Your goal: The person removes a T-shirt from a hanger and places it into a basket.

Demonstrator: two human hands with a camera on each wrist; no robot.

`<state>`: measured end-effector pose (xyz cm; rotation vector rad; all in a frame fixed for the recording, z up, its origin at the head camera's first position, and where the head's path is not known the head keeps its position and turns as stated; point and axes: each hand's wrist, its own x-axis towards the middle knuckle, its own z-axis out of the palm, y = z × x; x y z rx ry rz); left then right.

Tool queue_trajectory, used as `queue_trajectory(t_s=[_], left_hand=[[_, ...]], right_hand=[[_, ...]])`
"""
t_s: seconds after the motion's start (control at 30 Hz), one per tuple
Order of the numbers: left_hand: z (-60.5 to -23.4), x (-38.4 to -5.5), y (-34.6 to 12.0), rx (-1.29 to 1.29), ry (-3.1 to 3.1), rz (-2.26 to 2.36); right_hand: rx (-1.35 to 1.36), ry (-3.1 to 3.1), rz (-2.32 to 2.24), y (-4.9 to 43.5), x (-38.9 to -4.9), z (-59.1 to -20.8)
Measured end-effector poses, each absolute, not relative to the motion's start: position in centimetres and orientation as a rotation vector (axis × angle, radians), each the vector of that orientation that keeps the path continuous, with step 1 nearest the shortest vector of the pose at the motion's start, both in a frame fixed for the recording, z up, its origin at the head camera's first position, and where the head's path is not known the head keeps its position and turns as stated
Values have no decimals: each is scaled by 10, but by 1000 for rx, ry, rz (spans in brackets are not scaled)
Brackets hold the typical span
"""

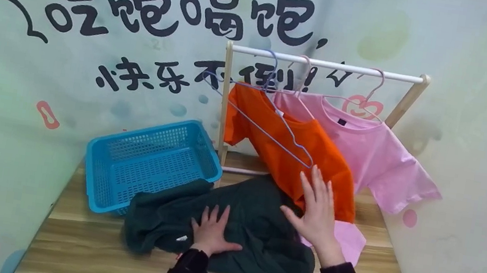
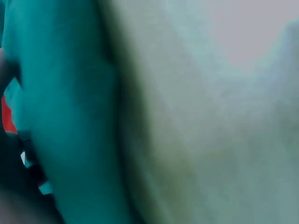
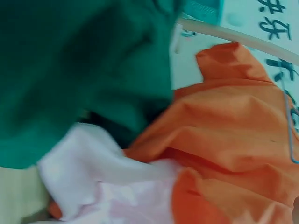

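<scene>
A dark green garment lies crumpled on the wooden table. My left hand rests on it with fingers spread. In the left wrist view, a fold of the green cloth shows beside part of the hand at the left edge. My right hand is raised with straight fingers, holding nothing. Its fingertips are close to the lower corner of a blue wire hanger, overlapping the orange T-shirt in the head view. That hanger hooks over the rack's rod, in front of the orange T-shirt.
A pink T-shirt hangs on a pink hanger at the rack's right. The rack has a white rod and wooden posts. A blue plastic basket stands back left. Pink cloth lies right of the green garment. A printed wall is behind.
</scene>
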<state>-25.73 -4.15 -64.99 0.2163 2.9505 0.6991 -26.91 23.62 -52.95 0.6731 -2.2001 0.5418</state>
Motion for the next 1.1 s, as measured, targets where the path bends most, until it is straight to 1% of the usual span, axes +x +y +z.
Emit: queue_trajectory(t_s=[0.23, 0.47, 0.87, 1.0, 1.1], left_hand=[[-652, -258, -40, 200, 3040, 628], [-642, -253, -33, 157, 3040, 627], [-640, -250, -31, 63, 3140, 626], [-630, -250, -36, 60, 3140, 754], [-616, -253, -44, 57, 3132, 916]], right_hand=[[627, -2366, 534, 239, -260, -558], [611, -2482, 526, 243, -250, -574], [608, -2608, 514, 255, -240, -584], [614, -2625, 530, 258, -237, -582], [615, -2614, 548, 261, -234, -579]])
